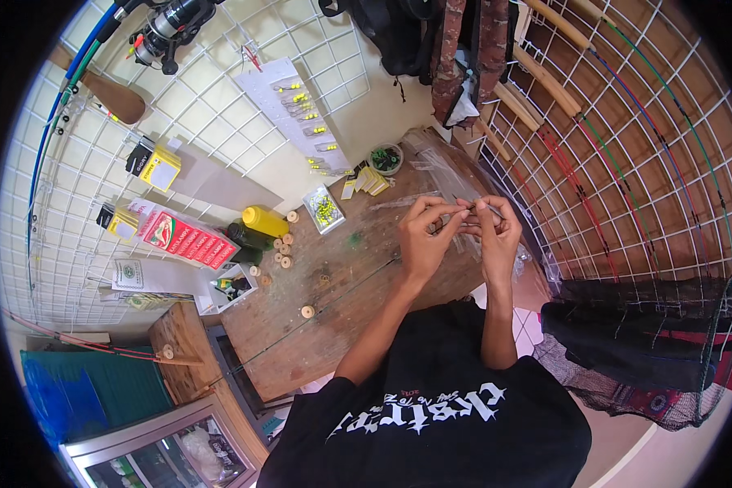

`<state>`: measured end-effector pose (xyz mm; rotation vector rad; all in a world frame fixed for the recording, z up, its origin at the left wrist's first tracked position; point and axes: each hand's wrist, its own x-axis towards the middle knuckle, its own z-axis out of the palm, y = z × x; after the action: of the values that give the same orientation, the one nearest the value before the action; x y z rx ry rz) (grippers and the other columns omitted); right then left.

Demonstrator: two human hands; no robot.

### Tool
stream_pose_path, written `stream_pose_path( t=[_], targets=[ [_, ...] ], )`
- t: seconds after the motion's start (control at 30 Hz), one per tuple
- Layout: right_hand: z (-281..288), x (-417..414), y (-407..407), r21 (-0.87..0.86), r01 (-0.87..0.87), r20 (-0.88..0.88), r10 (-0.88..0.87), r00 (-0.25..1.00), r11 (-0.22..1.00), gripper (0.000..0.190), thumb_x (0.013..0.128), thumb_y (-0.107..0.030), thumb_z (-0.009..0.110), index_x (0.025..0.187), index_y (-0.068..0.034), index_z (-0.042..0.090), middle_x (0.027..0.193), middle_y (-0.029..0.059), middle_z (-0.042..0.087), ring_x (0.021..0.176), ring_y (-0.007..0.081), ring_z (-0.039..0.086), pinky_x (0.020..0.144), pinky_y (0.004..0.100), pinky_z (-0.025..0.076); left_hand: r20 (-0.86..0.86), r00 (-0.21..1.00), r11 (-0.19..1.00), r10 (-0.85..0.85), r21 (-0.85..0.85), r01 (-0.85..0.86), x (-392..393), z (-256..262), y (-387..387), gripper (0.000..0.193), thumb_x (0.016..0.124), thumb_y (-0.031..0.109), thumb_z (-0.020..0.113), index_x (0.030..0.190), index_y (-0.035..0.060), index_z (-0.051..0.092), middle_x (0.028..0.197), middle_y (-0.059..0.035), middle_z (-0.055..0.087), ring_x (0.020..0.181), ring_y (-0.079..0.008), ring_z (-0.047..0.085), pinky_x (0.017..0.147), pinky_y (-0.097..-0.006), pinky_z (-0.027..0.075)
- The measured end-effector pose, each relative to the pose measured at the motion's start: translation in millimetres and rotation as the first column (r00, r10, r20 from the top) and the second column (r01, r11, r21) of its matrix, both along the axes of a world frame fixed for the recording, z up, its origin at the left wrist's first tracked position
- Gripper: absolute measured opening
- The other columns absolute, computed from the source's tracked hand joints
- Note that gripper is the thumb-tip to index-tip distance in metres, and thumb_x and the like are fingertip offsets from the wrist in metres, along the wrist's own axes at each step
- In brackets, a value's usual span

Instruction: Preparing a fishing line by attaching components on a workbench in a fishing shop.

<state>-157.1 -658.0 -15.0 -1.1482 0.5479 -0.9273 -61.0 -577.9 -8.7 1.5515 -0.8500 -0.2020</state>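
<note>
Over the right part of the wooden table [341, 299], my left hand [428, 235] and my right hand [494, 235] meet, their fingertips pinching a small, thin dark thing [473, 208] between them. The fingers cover most of it, so its kind cannot be told. A thin dark rod [317, 323] lies across the table, running from the far left edge to near my left forearm. Beyond my hands, clear plastic wrapping [442, 177] is spread at the table's back right. Small round wooden pieces [307, 312] stand on the table to the left.
Along the back stand a white tray of yellow-green beads [323, 209], yellow cards [373, 182], a round tub [385, 159] and a yellow bottle [265, 222]. A white box [227, 291] sits at the left edge. Fishing rods [637, 110] hang on the grid at right; a net [665, 402] hangs below.
</note>
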Motion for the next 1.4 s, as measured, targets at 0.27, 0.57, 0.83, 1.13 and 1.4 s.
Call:
stream_pose_path(
  t=[0.27, 0.57, 0.83, 1.13, 1.4],
  targets=[
    [9, -4, 2, 0.046, -0.009, -0.029, 0.01, 1.0, 0.999, 0.016, 0.1, -0.012, 0.056, 0.11, -0.001, 0.052, 0.107, 0.0234, 0.069, 0.089, 0.0226, 0.071, 0.074, 0.034, 0.062, 0.019, 1.0, 1.0, -0.002, -0.018, 0.003, -2, 0, -2, 0.015, 0.079, 0.008, 0.079, 0.094, 0.0073, 0.077, 0.087, -0.0021, 0.063, 0.064, -0.0079, 0.053, 0.053, -0.0239, 0.04],
    [2, -9, -5, 0.021, -0.077, -0.117, 0.079, 0.99, 0.997, 0.013, 0.102, -0.012, 0.052, 0.108, -0.001, 0.049, 0.102, 0.0209, 0.07, 0.087, 0.0214, 0.071, 0.072, 0.0326, 0.062, 0.091, 0.996, 0.999, -0.007, -0.044, 0.011, -1, -5, -3, 0.016, 0.079, 0.005, 0.078, 0.095, 0.006, 0.077, 0.09, -0.0014, 0.062, 0.062, -0.005, 0.048, 0.051, -0.0213, 0.037],
    [6, -8, -26, -0.192, 0.187, -0.013, -0.193, 0.981, 0.963, 0.023, 0.106, -0.026, 0.043, 0.108, -0.003, 0.044, 0.114, 0.0257, 0.065, 0.102, 0.0287, 0.067, 0.091, 0.0424, 0.054, 0.029, 0.999, 1.0, -0.026, -0.005, 0.026, 4, -16, 2, 0.014, 0.079, 0.008, 0.079, 0.093, 0.0069, 0.077, 0.089, -0.0008, 0.063, 0.062, -0.0055, 0.048, 0.053, -0.0217, 0.037],
    [32, -27, -14, -0.081, 0.228, 0.295, -0.195, 0.935, 0.97, 0.011, 0.105, -0.018, 0.048, 0.106, -0.007, 0.046, 0.081, 0.0024, 0.047, 0.069, 0.0099, 0.044, 0.066, 0.0271, 0.041, 0.028, 0.997, 0.997, -0.067, 0.035, 0.066, 23, -69, -7, 0.015, 0.082, 0.018, 0.077, 0.095, 0.0103, 0.077, 0.09, -0.0038, 0.069, 0.062, -0.0149, 0.057, 0.057, -0.0286, 0.046],
    [10, -20, 33, -0.276, -0.095, -0.204, 0.039, 0.978, 0.956, 0.011, 0.1, -0.01, 0.056, 0.102, -0.002, 0.064, 0.083, 0.0027, 0.061, 0.08, 0.0073, 0.057, 0.073, 0.0226, 0.043, -0.165, 0.958, 0.951, -0.233, 0.168, 0.26, 37, -130, -6, 0.024, 0.082, 0.015, 0.072, 0.105, 0.0088, 0.073, 0.091, -0.0096, 0.073, 0.066, -0.0198, 0.062, 0.064, -0.0335, 0.051]
  ],
)
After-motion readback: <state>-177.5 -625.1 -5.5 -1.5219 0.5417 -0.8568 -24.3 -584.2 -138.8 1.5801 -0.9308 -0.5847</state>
